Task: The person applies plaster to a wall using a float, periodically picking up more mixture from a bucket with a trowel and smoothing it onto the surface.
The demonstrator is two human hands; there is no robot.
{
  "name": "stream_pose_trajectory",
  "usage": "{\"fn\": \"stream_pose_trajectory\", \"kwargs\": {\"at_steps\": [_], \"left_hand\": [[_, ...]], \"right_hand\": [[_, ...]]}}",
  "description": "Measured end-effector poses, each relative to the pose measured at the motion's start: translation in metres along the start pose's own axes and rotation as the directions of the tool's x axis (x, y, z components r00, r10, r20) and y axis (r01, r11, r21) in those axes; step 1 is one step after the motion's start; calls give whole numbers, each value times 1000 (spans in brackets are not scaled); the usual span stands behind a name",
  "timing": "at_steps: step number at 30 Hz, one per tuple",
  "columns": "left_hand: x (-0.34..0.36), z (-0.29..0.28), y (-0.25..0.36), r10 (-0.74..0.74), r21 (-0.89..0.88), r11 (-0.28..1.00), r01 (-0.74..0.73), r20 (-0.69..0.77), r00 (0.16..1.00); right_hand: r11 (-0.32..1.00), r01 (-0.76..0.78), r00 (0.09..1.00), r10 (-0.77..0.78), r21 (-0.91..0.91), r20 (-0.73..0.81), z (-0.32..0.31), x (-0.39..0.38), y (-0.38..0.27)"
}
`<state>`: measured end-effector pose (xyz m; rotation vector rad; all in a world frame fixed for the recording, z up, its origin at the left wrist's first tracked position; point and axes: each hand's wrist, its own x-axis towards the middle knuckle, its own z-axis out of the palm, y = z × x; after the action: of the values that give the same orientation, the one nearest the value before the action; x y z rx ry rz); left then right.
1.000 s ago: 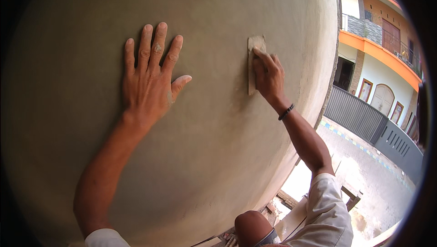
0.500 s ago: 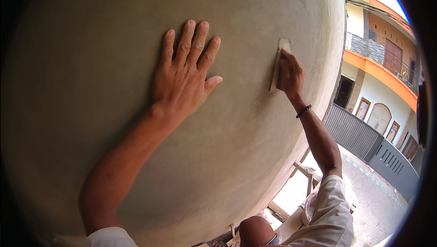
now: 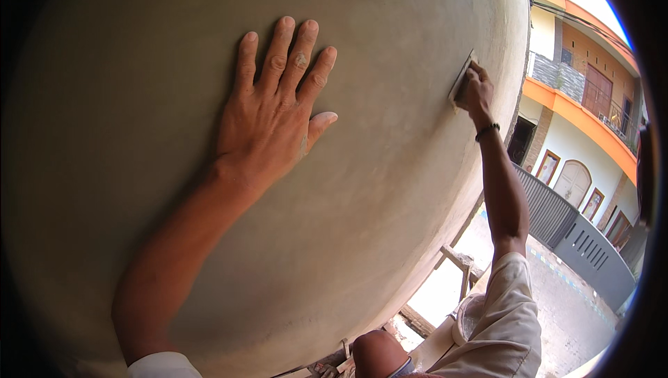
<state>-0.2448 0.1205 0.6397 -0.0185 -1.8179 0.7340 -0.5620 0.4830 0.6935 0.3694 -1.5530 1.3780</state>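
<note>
A broad grey plastered wall [image 3: 313, 239] fills most of the head view, bulging in the lens. My left hand [image 3: 268, 103] lies flat against it, fingers spread, with dried plaster on the knuckles and thumb. Farther right, my right hand [image 3: 479, 89] grips a plastering float [image 3: 460, 84], a thin rectangular blade held slanted against the wall near its right edge. The float's handle is hidden inside the fingers. A dark beaded bracelet [image 3: 488, 131] circles the right wrist.
The wall ends in a rough vertical edge [image 3: 518, 99] at right. Beyond it are a paved street [image 3: 563, 301], a grey metal gate [image 3: 591, 256] and an orange and white two-storey house [image 3: 557, 99]. Below stands a wooden frame [image 3: 459, 263]. A rounded shape [image 3: 376, 353] at the lower edge is unclear.
The float in my right hand has moved right and slightly up along the wall, tilting more. My left hand appears a little higher and farther left, still flat on the wall.
</note>
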Motion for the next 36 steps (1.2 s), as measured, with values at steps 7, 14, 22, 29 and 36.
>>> {"fn": "stream_pose_trajectory", "kwargs": {"at_steps": [7, 14, 22, 29, 36], "left_hand": [[-11, -4, -12, 1, -41, 999, -2, -8, 1000], [-6, -3, -4, 12, -135, 991, -16, -34, 999], [-31, -14, -25, -72, -311, 950, 40, -90, 993], [-36, -34, -68, -248, -299, 936, 185, -188, 950], [-68, -27, -107, -237, -89, 970, 226, -148, 960]], "right_hand": [[506, 861, 505, -837, -56, 211, 78, -99, -214], [931, 316, 949, -312, -180, 55, 31, 75, -111], [565, 825, 557, -803, -23, 211, 94, -130, -244], [855, 504, 862, -492, -121, 117, 77, 78, -233], [537, 841, 516, -831, 62, 208, 121, -158, -285]]}}
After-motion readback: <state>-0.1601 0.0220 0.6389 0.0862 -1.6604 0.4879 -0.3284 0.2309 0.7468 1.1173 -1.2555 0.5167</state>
